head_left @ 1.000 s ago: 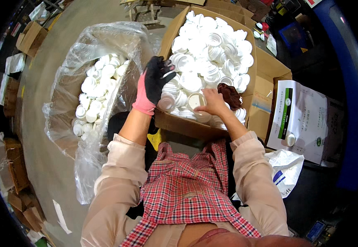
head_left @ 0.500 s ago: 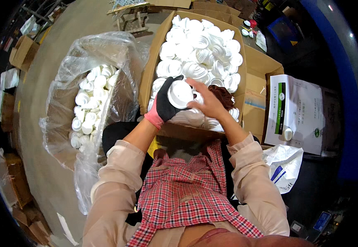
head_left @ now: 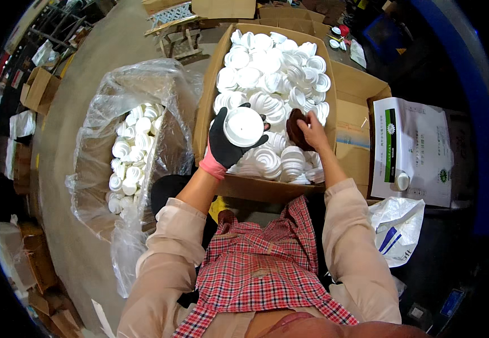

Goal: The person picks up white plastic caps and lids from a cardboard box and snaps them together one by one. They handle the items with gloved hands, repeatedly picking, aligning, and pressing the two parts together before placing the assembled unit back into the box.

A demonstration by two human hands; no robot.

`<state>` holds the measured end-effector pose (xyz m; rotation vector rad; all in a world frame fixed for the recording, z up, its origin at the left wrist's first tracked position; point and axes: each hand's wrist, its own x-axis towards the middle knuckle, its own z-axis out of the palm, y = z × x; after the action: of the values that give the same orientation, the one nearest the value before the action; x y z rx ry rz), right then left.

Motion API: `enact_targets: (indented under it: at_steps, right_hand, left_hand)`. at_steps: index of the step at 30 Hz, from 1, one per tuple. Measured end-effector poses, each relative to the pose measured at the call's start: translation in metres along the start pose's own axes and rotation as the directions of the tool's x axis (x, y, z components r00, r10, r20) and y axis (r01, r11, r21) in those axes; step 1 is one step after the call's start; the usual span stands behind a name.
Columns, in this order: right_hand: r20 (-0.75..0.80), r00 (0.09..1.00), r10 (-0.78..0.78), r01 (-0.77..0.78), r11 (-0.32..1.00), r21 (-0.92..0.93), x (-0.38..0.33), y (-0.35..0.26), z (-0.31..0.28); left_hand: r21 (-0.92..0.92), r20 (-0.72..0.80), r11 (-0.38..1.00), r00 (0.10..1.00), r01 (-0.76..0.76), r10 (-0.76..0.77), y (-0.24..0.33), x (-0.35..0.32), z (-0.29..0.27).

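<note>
A black glove with a pink cuff covers my left hand (head_left: pixel 231 138), which grips a round white plastic cap (head_left: pixel 243 127) with its hollow side facing up. Bare and farther right, my right hand (head_left: pixel 313 133) has its fingers closed on a dark brown cloth (head_left: pixel 297 129). Both hands are over the near half of a large cardboard box (head_left: pixel 203 121) heaped with similar white plastic pieces (head_left: pixel 267 105). Many of those pieces show stepped, ridged sides. The right fingertips are partly hidden by the cloth.
To the left stands a second box lined with clear plastic film (head_left: pixel 171 90), holding more white pieces (head_left: pixel 132 149). A white printed carton (head_left: pixel 419 152) with a small white piece (head_left: pixel 402 181) on it is at the right. Below it lies a white bag (head_left: pixel 397 231).
My right hand has left the white cap and moved right onto the brown cloth, which it now grips. The left hand still holds the cap. The whole view has shifted slightly.
</note>
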<state>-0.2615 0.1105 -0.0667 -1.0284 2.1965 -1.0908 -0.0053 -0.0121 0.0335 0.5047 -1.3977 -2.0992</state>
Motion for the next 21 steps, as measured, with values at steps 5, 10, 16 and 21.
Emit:
enact_targets:
  at_steps: [5,10,16,21]
  right_hand:
    - [0.029,0.966,-0.257,0.221,0.877,0.426,-0.029,-0.082,-0.009]
    - [0.057,0.744,-0.665,0.639,0.734,0.231,-0.065,-0.123,0.018]
    - [0.028,0.614,-0.789,0.785,0.614,0.084,-0.089,-0.151,0.040]
    - [0.000,0.593,-0.805,0.800,0.590,-0.113,-0.084,-0.161,0.030]
  left_hand:
    - [0.423,-0.100,0.847,0.912,-0.323,0.398,-0.012,0.010,-0.001]
    - [-0.427,-0.170,0.899,0.985,-0.093,0.021,-0.040,0.018,-0.004]
    - [-0.846,0.445,0.304,0.894,0.438,-0.051,-0.049,0.010,-0.017]
    - [-0.315,0.239,0.945,0.971,0.086,-0.008,-0.060,-0.003,-0.008]
